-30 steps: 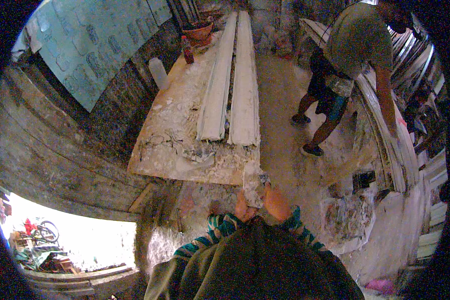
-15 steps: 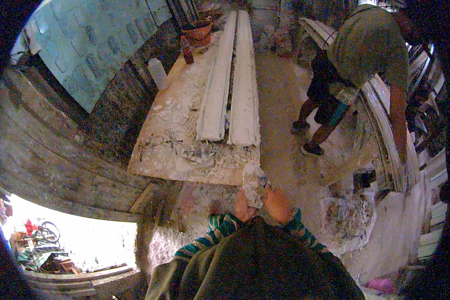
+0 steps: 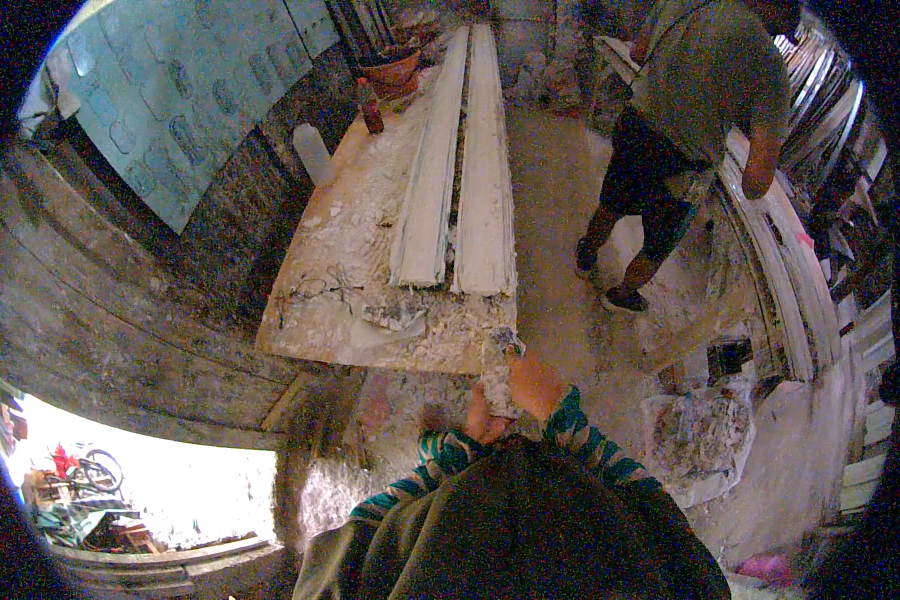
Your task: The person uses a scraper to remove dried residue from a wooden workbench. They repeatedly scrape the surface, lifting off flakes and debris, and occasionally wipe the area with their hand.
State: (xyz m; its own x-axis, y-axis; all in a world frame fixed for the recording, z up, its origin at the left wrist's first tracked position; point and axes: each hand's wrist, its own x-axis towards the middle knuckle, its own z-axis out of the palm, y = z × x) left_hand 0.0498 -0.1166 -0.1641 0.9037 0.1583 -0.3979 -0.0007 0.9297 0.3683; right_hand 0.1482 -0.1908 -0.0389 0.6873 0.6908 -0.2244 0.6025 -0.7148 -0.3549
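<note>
In front of my body, just off the near right corner of the table, both hands are at a pale, crusted flat piece (image 3: 498, 378). My left hand (image 3: 481, 418) is closed at the lower end of this piece. My right hand (image 3: 536, 386) lies along its right side, fingers closed near the upper end, where a small dark thing shows (image 3: 508, 342); its kind is too blurred to tell. Two long white moulded strips (image 3: 429, 200) lie side by side on the plaster-spattered table (image 3: 305, 265), pointing away from me, a narrow gap between them.
A white bottle (image 3: 313, 154), a red bottle (image 3: 370, 110) and an orange-brown bowl (image 3: 390, 72) stand along the table's far left. To the right, another person (image 3: 705, 110) stands beside long strips (image 3: 780, 265). A whitish, debris-filled sheet (image 3: 698, 435) lies on the floor at right.
My right hand has slid forward and slightly left along the crusted piece, while my left hand stays nearly in place. The other person has straightened up somewhat and raised an arm from the strips.
</note>
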